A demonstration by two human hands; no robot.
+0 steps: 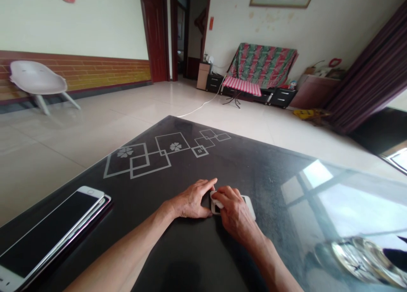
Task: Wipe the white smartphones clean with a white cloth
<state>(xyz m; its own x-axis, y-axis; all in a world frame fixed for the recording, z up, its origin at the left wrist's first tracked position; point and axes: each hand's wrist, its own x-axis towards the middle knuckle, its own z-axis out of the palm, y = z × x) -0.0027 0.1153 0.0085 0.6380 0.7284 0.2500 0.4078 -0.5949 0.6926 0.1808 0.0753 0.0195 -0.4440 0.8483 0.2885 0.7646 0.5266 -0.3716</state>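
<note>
A white smartphone (250, 206) lies flat on the dark glossy table (178, 245), partly covered by my hands. My left hand (192, 200) braces its left end, with the thumb at the near edge and the fingers at the far edge. Over the phone, my right hand (234, 209) has its fingers bent and pinched on a small white wad (217, 199), which looks like tissue or cloth. The wad presses on the phone's dark screen. Most of the screen is hidden under the right hand.
At the left lies a stack of phones or tablets, a white-framed one (51, 228) on top. A shiny glass dish (362, 258) sits at the right edge. Beyond the table are a white chair (40, 78), a striped folding table (242, 86) and a cable on the floor.
</note>
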